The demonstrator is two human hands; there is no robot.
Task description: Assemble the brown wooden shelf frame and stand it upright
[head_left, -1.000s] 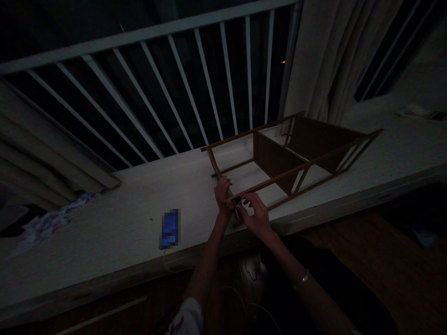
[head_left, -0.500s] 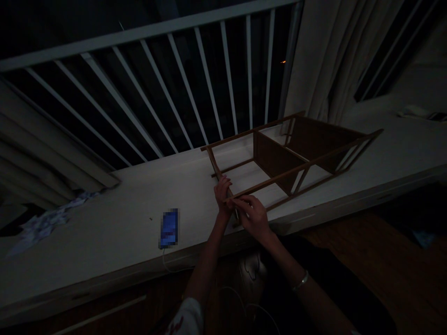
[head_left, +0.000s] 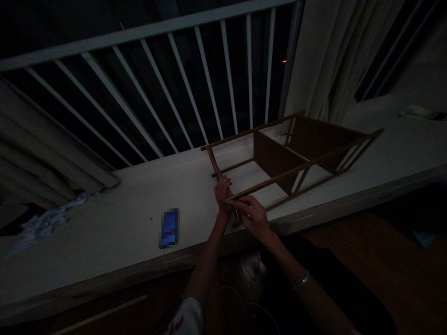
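Observation:
A brown wooden shelf frame (head_left: pixel 295 156) lies on its side on a wide pale window ledge (head_left: pixel 122 218). My left hand (head_left: pixel 222 191) grips the frame's near end bar, fingers wrapped over it. My right hand (head_left: pixel 254 215) sits just right of it at the frame's near corner, fingers pinched together against the wood. What the pinch holds is too dark and small to make out. A bracelet shows on my right wrist.
A lit phone (head_left: pixel 169 227) with a cable lies on the ledge left of my hands. Crumpled paper (head_left: pixel 49 218) sits at the far left. White window bars (head_left: pixel 195 93) rise behind, and curtains (head_left: pixel 324 60) hang at right. A wooden floor lies below.
My right hand's fingers have drawn in closer to the frame's corner and lie lower against the wood. The left hand and the frame have stayed put.

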